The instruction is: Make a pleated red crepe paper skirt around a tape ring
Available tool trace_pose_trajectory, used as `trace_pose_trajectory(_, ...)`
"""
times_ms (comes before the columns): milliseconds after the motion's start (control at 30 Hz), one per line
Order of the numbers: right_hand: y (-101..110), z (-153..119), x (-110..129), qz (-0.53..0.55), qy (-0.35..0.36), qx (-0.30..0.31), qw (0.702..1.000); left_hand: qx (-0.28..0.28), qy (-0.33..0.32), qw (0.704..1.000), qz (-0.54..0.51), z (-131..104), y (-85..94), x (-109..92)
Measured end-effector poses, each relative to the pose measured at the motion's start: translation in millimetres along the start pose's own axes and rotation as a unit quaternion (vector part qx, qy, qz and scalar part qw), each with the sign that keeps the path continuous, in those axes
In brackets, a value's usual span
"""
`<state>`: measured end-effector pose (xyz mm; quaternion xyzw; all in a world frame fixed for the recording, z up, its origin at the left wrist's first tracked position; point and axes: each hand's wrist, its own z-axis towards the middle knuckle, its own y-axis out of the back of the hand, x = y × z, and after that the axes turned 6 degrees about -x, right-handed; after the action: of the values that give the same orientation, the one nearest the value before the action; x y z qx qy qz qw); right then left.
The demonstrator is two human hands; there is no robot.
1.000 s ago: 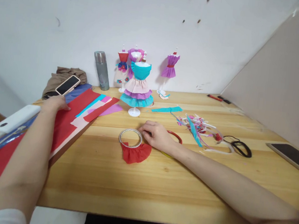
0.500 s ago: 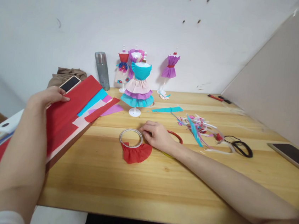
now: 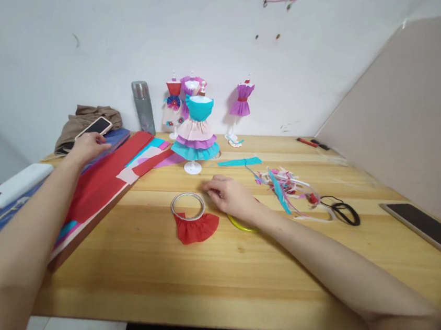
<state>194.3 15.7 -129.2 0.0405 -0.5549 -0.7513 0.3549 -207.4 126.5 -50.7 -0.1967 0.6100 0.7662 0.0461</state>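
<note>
My left hand [image 3: 88, 146] reaches far left and grips the far edge of a stack of coloured paper sheets [image 3: 102, 184], red on top, just below a phone [image 3: 97, 126]. My right hand [image 3: 233, 195] rests palm down on the wooden table [image 3: 232, 281], fingertips beside a white tape ring [image 3: 188, 205]. It holds nothing that I can see. A gathered red paper piece [image 3: 196, 228] lies against the ring's near side. Part of a yellow loop [image 3: 240, 224] sticks out from under my right wrist.
Small mannequins in paper dresses [image 3: 197, 131] and a grey flask [image 3: 142, 107] stand at the back by the wall. Paper scraps [image 3: 281, 184], a black cord [image 3: 342, 210], a turquoise strip [image 3: 240, 162], a dark tablet [image 3: 422, 225] and a white device [image 3: 13, 185] lie around.
My left hand lifted the red sheet, then lowered it back flat on the stack. My right hand stayed by the tape ring. The view shifted slightly.
</note>
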Motion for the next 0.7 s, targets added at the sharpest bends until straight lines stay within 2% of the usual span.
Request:
trace_pose_trajectory(33, 10.6, 0.9, 1.3, -0.046, -0.013, 0.039, 0.998, 0.033, 0.001, 0.999, 0.019, -4.8, 3.5, -1.7)
trace_pose_trajectory(100, 31.2, 1.4, 1.2, -0.126, -0.048, 0.133, 0.982, 0.14, -0.001, 0.989, 0.048, -18.7, 7.7, -4.7)
trace_pose_trajectory(167, 46.0, 0.4, -3.2, -0.126, -0.048, 0.187, 0.973, 0.248, -0.008, 0.966, 0.076, -36.7, 6.3, -6.9)
trace_pose_trajectory(200, 50.2, -0.3, -6.7, -0.118, -0.044, 0.216, 0.968, 0.278, -0.016, 0.956, 0.09, -46.0, 3.8, -7.6)
trace_pose_trajectory(267, 52.0, -1.4, -14.6, -0.107, -0.041, 0.249, 0.962, 0.282, -0.042, 0.952, 0.111, -62.4, -2.3, -7.8)
trace_pose_trajectory(400, 46.2, -0.1, -23.2, -0.112, -0.054, 0.261, 0.957, 0.242, -0.087, 0.961, 0.104, -79.3, -5.7, -2.0)
trace_pose_trajectory(600, 54.6, 7.3, -18.2, -0.084, -0.091, 0.316, 0.941, 0.291, -0.047, 0.955, 0.024, -80.8, 13.6, 17.0)
trace_pose_trajectory(700, 55.3, 9.4, -20.6, -0.067, -0.084, 0.33, 0.938, 0.279, -0.023, 0.96, -0.011, -75.6, 24.3, 29.7)
